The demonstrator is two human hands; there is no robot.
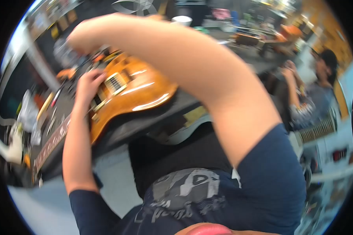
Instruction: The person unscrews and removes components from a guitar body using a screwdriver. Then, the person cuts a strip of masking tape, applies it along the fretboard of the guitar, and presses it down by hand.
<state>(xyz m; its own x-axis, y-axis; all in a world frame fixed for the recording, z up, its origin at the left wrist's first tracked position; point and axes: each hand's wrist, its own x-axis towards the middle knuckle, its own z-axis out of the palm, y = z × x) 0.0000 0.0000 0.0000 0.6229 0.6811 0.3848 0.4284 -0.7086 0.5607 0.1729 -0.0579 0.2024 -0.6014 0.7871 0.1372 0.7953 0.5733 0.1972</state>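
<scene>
An amber electric guitar [151, 92] lies face up on the dark bench, its glossy body under my right forearm and its neck running to the lower left. My left hand [91, 83] is at the body beside the cream-framed pickup [115, 83], its fingers drawn together; what is between them is too small to make out. Stretched across the top of the view, my right hand [82, 38] is over the far left of the bench, near a clear plastic bag [62, 53]. Its fingers are hidden and blurred.
Orange-handled tools [66, 73] and a red-tipped stick [56, 98] lie left of the guitar. Another plastic bag [27, 109] is farther left. A white cup [181, 20] stands at the back. Another person [312, 98] sits at the right, hands raised near the bench.
</scene>
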